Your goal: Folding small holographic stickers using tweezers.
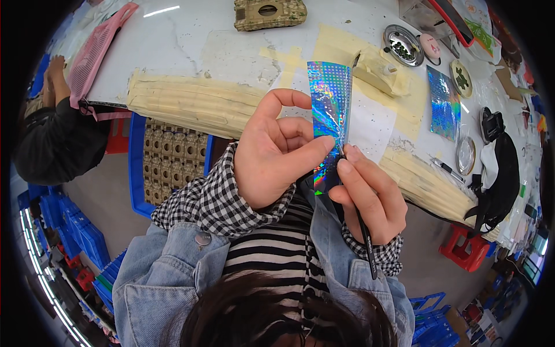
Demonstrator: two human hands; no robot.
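A shiny blue holographic sticker sheet, long and narrow with rows of small marks, is held upright in front of me. My left hand grips it from the left side, thumb pressed on its face. Black tweezers are pinched in my right hand, their tips touching the sheet's right edge near my left thumb. Whether the tips hold a sticker is too small to tell. Behind the sheet, a white paper with scattered tiny dots lies on the table.
A camouflage-patterned case sits at the table's far side. On the right are a round metal dish with small dark pieces, another holographic sheet and a black bag. A blue crate of camouflage parts stands below left. Another person's arm is at far left.
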